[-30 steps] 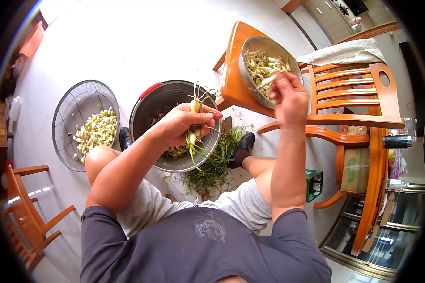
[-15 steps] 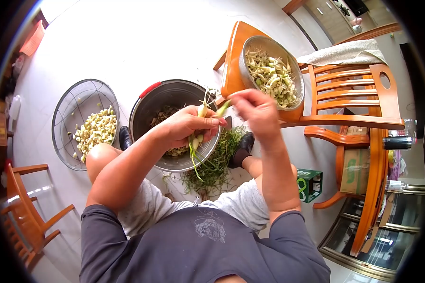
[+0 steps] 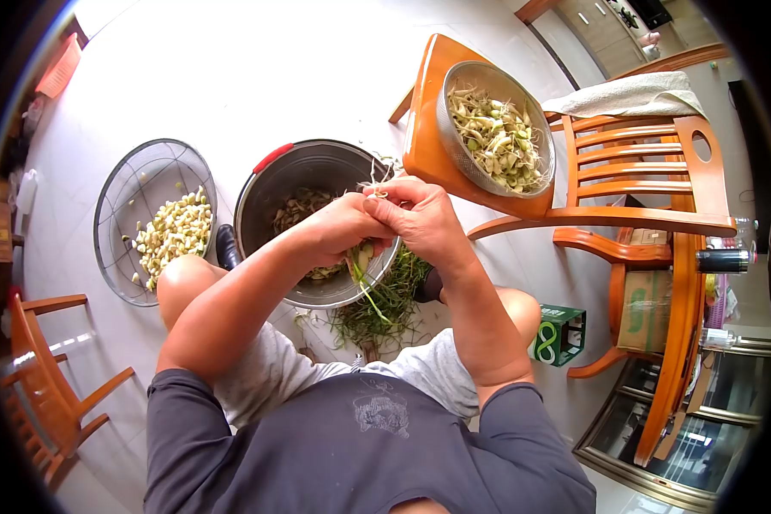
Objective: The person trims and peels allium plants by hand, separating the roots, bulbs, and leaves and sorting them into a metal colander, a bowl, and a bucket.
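Observation:
Over the dark metal pot [image 3: 261,193] my two hands meet. My left hand [image 3: 344,227] is closed around several small white onion-like bulbs [image 3: 364,255] with green stems, which hang below its fingers. Against it, my right hand [image 3: 424,221] is pinched at the pale, stringy root end [image 3: 379,182] of a bulb; the bulb itself is mostly hidden by the fingers. Brown peelings [image 3: 300,207] lie inside the pot. To the left, a wire-mesh basket [image 3: 111,180] holds cleaned white bulbs [image 3: 176,231]. Uncleaned bulbs with roots [image 3: 497,137] fill a metal colander [image 3: 463,167] at upper right.
The colander stands on an orange wooden stool [image 3: 420,128]. A heap of cut green leaves [image 3: 373,313] lies on the floor between the feet. Wooden chairs [image 3: 634,167] stand at right and left, with a green box [image 3: 561,334] near the right knee.
My right hand has moved left and in against my left hand. The green piece that stood out from its fingers no longer shows.

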`<state>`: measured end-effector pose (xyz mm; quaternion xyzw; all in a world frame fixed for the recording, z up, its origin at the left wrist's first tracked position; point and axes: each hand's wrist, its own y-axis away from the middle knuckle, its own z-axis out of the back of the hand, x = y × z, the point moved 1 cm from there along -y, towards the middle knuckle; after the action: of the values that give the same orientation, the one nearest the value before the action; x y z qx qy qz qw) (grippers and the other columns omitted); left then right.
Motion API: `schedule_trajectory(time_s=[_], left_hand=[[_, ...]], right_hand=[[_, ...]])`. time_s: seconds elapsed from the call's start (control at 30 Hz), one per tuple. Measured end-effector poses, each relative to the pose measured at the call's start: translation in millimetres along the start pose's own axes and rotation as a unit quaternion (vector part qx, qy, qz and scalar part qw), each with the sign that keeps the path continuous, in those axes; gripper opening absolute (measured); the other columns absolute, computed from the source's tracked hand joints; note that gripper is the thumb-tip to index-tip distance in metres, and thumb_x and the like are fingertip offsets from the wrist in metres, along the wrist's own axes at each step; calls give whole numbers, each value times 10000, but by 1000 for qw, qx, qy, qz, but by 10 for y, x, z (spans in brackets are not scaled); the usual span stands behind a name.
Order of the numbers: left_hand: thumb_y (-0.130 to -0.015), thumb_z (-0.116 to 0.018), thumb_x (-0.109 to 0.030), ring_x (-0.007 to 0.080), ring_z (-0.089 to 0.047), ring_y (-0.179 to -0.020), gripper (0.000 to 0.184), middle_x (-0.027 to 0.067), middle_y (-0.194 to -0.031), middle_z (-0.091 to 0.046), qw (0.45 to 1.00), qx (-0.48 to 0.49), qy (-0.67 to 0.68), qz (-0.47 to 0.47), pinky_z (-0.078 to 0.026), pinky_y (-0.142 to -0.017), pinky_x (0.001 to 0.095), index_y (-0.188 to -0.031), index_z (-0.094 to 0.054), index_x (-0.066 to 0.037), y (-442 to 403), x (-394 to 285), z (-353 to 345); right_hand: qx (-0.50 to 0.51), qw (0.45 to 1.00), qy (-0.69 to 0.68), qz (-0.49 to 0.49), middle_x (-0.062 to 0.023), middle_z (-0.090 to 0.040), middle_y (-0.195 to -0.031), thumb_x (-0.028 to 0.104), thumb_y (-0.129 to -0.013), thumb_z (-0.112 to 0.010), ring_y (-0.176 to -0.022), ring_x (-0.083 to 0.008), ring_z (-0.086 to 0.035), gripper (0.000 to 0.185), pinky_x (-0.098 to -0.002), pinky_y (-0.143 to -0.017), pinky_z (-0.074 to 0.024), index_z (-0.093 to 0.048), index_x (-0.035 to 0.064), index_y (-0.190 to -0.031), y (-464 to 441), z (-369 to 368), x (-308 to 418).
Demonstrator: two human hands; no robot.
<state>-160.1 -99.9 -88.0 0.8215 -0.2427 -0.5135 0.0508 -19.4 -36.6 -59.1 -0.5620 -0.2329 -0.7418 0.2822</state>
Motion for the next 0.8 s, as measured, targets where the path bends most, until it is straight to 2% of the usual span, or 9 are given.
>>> schedule_trajectory(time_s=[0.1, 0.13, 0.27, 0.3, 0.37, 0.47, 0.57, 0.73, 0.8], left_hand=[[-815, -698, -123, 73, -535, -587, 138, 7, -690, -570, 1000, -3, 26, 14, -414, -509, 224, -821, -619, -9, 53, -48, -51], [-797, -717, -132, 64, -530, -587, 151, -6, -702, -578, 999, 4, 31, 15, -415, -514, 226, -841, -630, -16, 10, 14, -10], [-765, -757, -171, 69, -549, -624, 218, 2, -723, -605, 994, 32, -101, -5, -430, -552, 229, -879, -649, -20, 82, -6, 27], [-749, -758, -83, 99, -590, -744, 227, 29, -789, -635, 984, 42, -169, 46, -465, -660, 234, -921, -650, 17, 123, -67, 42], [-739, -746, -85, 95, -586, -769, 215, 31, -802, -642, 957, 69, -278, 46, -462, -676, 234, -909, -664, 16, 180, -180, 44], [-764, -718, -162, 110, -590, -665, 231, 36, -753, -641, 975, -3, -222, 9, -477, -629, 248, -907, -680, 15, 157, -168, 150], [-906, -639, -324, 50, -535, -567, 321, 6, -696, -592, 996, -9, 85, -30, -429, -505, 185, -904, -629, -3, 74, -121, 136], [-933, -598, -262, 73, -538, -556, 282, 38, -710, -597, 997, -19, -76, -6, -433, -497, 213, -909, -583, 19, 48, -137, 68], [-917, -606, -218, 79, -540, -559, 239, 41, -708, -602, 987, -55, -149, -35, -427, -499, 211, -903, -580, 19, 62, -166, 48]], right_hand=[[-40, 988, -130, -74, -42, -668, -829, 173, -907, -648, -749, -82, -575, 197, -222, -673, -465, -692, -16, -945, 11, 94, 151], [-68, 994, -90, -10, -71, -685, -870, 204, -923, -623, -734, -88, -594, 228, -208, -638, -464, -681, -12, -972, -25, 187, 136], [-113, 968, -226, -4, -143, -697, -885, 227, -952, -565, -690, -133, -656, 227, -216, -561, -481, -604, 17, -1029, -83, 559, 247], [-120, 965, -235, 6, -122, -695, -850, 235, -958, -555, -645, -115, -635, 230, -211, -546, -472, -609, 19, -1015, -96, 630, 280], [-120, 965, -232, -1, -79, -674, -799, 246, -962, -548, -606, -76, -586, 247, -181, -526, -438, -606, 20, -1041, -90, 728, 293], [-57, 983, -170, -31, -32, -632, -754, 258, -966, -542, -582, -42, -526, 277, -154, -508, -398, -599, 15, -1085, -52, 718, 296], [-24, 992, -90, -84, 7, -597, -739, 222, -912, -642, -598, -18, -493, 337, -148, -508, -369, -564, -3, -1151, 15, 417, 263], [83, 993, -4, -88, -45, -637, -783, 4, -805, -704, -717, -96, -607, 637, -220, -676, -476, -355, -83, -1330, 72, 153, 75], [59, 995, 43, -65, -32, -621, -771, 10, -808, -701, -694, -78, -575, 647, -218, -665, -467, -348, -90, -1342, 146, 126, 119]])
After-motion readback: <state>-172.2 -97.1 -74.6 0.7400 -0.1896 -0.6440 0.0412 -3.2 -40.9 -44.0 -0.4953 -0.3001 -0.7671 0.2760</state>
